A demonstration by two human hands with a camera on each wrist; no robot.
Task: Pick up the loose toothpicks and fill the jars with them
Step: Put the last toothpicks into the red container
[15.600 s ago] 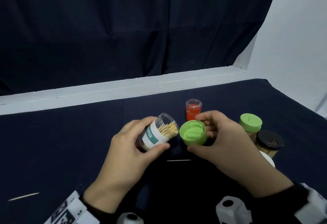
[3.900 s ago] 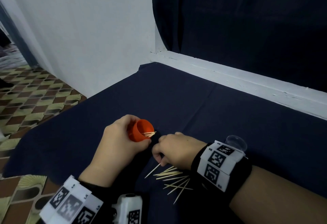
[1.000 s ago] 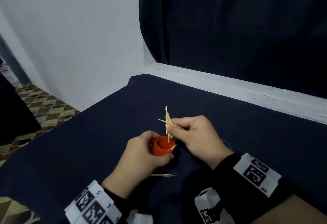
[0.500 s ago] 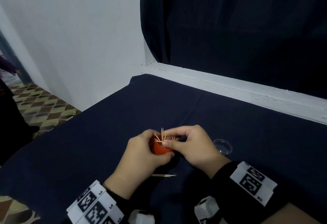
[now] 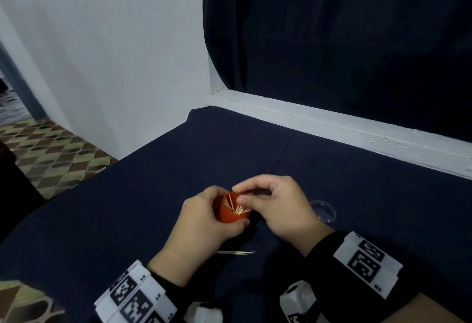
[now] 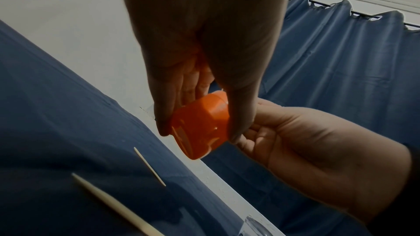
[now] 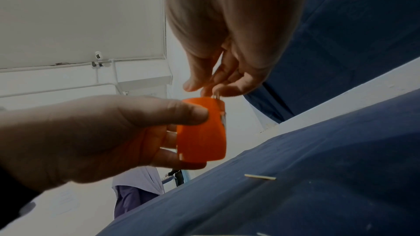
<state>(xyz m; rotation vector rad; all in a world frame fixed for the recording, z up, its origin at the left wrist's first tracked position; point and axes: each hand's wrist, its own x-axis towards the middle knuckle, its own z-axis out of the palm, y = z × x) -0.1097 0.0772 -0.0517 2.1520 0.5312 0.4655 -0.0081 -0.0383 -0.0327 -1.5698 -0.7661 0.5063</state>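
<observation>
Item, jar [image 5: 231, 214]: one, orange, open-mouthed, held off the dark blue table [image 5: 357, 195]; your left hand [image 5: 204, 223] grips it, thumb on the near wall and fingers curled round the far side. Item, toothpicks in the jar [image 5: 237, 207]: a loose cluster leaning at mixed angles, tips showing at the rim; too crowded to count, and the jar looks only partly filled. Item, your right hand [image 5: 275, 205]: poised at the jar's mouth with fingertips bent inward, thumb and forefinger close together; the right wrist view shows thin sticks between those fingertips [image 7: 217, 93] just above the rim, so you appear to be pinching a last few and feeding them in, though how many you cannot tell. Item, loose toothpicks on the cloth [image 5: 235, 253]: the head view shows what looks like a pair lying side by side near your left wrist; the left wrist view shows two, one short-looking [image 6: 150, 166] and one close to the lens [image 6: 109, 202]. Item, clear lid [image 5: 322, 210]: one, resting on the table just beside your right hand, apart from the jar. Progress, by judgement: most of this patch seems gathered; left are the sticks in your pinch, the two on the cloth, and capping. Other jars are not in view, so their fill is unknown.
</observation>
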